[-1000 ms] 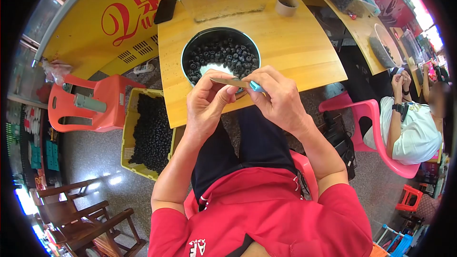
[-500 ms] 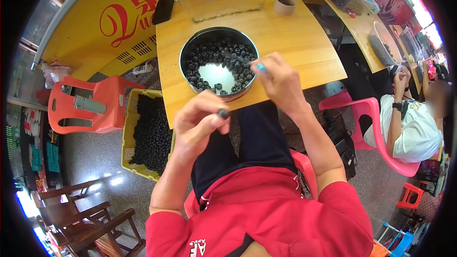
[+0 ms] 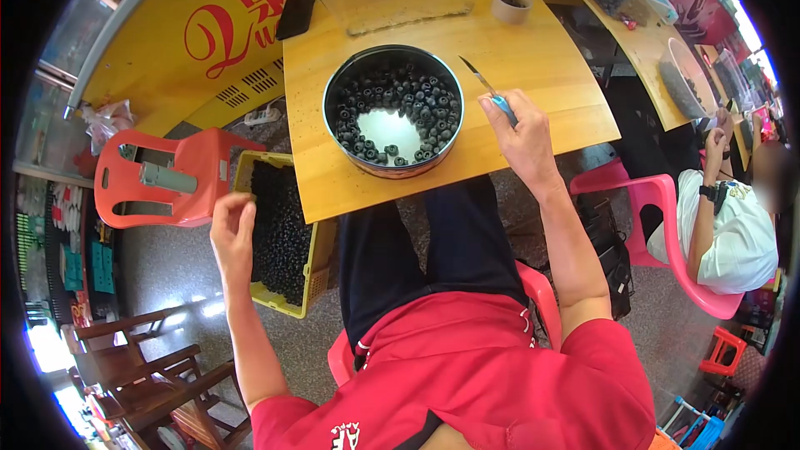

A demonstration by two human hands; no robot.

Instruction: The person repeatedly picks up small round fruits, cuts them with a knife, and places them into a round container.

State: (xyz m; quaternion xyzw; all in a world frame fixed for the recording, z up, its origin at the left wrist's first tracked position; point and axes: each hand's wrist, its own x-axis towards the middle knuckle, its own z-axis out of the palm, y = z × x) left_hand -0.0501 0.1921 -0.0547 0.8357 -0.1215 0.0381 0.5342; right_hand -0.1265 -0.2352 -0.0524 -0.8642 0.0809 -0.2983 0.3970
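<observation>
My right hand [image 3: 525, 137] is closed round the blue handle of a small knife [image 3: 502, 106], its blade pointing up and left over the table, right of the round bowl. My left hand [image 3: 233, 229] hangs over the left edge of the yellow crate, its fingers curled; whether anything is between them cannot be made out. The bowl [image 3: 393, 172] stands near the table's front edge, with small dark round pieces [image 3: 433, 104] ringed about its pale bare bottom. More dark pieces [image 3: 279, 242] fill much of the yellow crate [image 3: 319, 258] at the table's left.
On the wooden table [image 3: 542, 58] stand a clear bin [image 3: 400, 0], a brown roll or cup [image 3: 511, 5] and a black phone-like object [image 3: 295, 15]. A red chair [image 3: 158, 183] is at left. At right, a person [image 3: 733, 225] sits on a pink chair [image 3: 642, 200].
My left hand has left the bowl's front and swung left to the crate. The hands have parted, and my right hand has moved slightly right with the knife. The dark piece in my left hand no longer shows.
</observation>
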